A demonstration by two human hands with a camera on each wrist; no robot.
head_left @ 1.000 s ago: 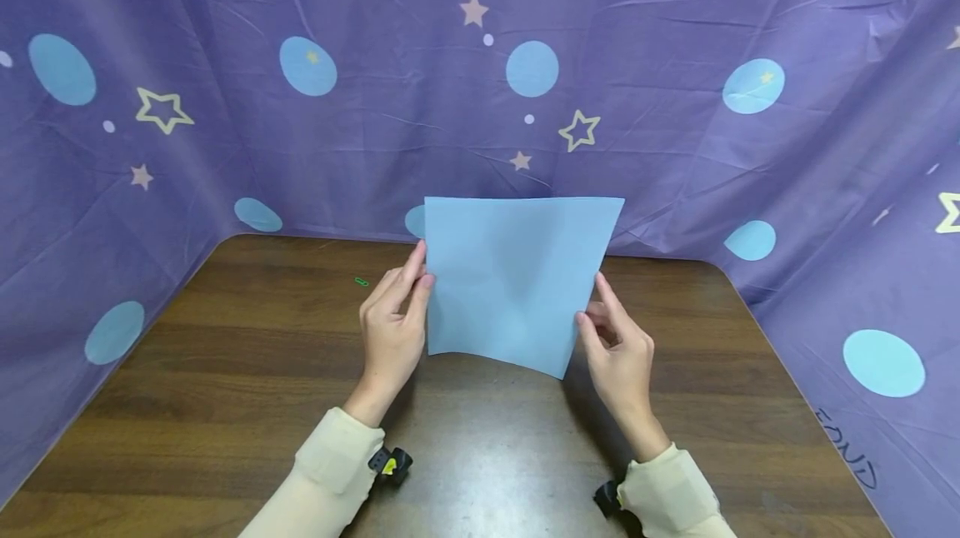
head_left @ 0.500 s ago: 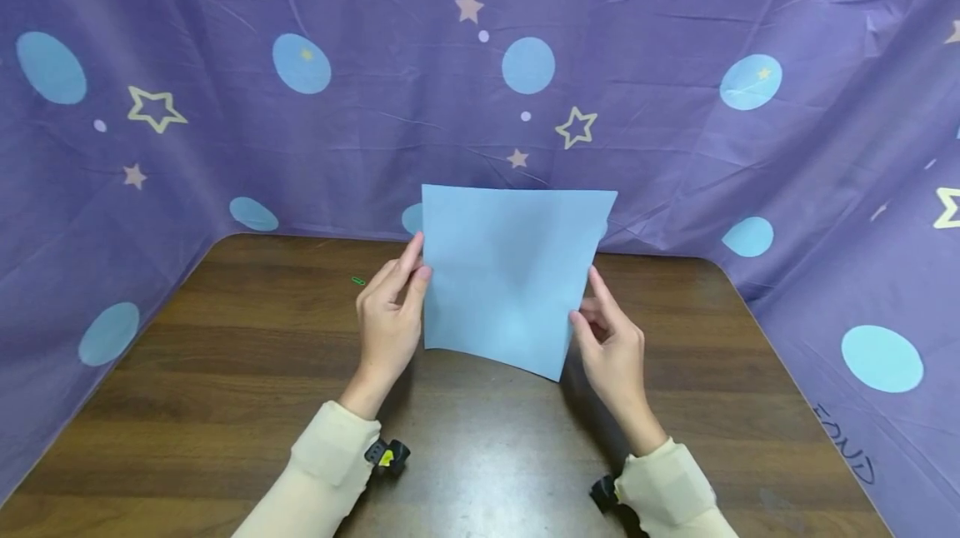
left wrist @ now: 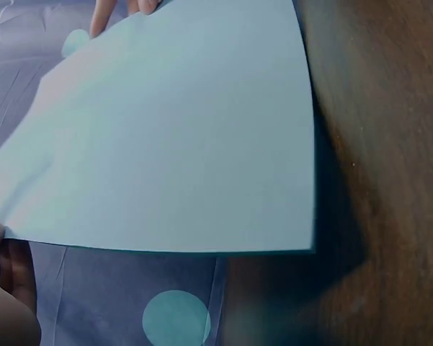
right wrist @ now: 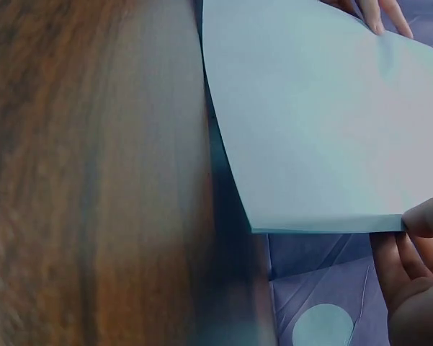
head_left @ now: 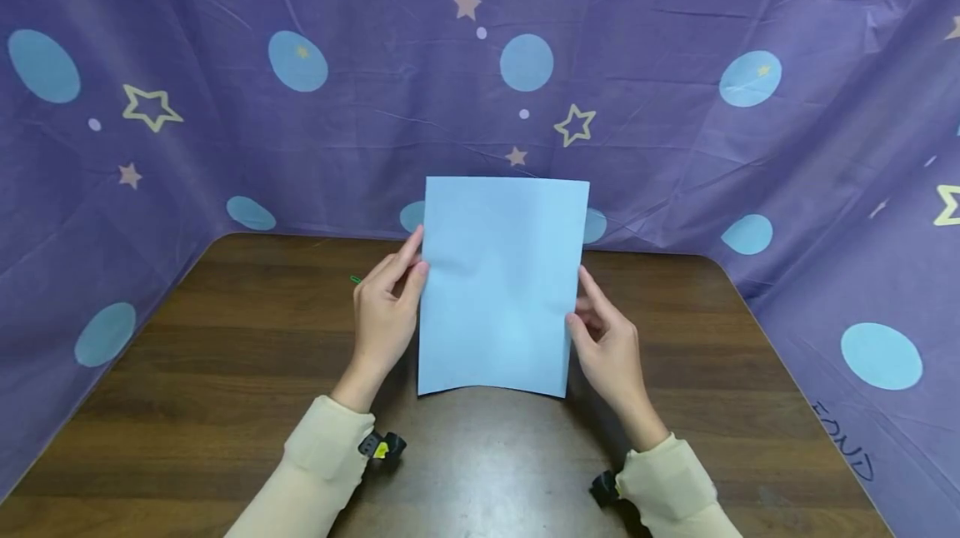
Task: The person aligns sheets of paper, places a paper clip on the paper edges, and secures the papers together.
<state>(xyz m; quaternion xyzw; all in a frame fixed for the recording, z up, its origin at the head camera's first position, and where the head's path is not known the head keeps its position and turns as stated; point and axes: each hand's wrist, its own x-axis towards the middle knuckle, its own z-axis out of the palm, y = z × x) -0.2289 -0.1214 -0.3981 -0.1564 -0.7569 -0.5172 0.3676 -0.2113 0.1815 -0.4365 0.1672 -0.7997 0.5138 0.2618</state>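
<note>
A light blue sheet of paper (head_left: 498,288) is held up off the table, nearly upright and slightly bowed. My left hand (head_left: 384,313) pinches its left edge between thumb and fingers. On the opposite side, my right hand (head_left: 611,346) pinches the right edge, a little lower. The left wrist view shows the paper (left wrist: 202,137) with its bottom corner free and part of my left hand (left wrist: 11,295) at the edge. In the right wrist view, the thumb of my right hand (right wrist: 418,270) lies on the near face and the fingers are behind.
A brown wooden table (head_left: 225,371) lies beneath both hands. A small green paper clip (head_left: 356,279) is on it beside the left hand, partly hidden. A purple curtain (head_left: 360,146) with stars and blue dots surrounds the table's back and sides.
The paper has tipped more upright and now looks taller and narrower, with its top edge higher and its lower edge lower. Both hands have shifted slightly left, still holding its sides.
</note>
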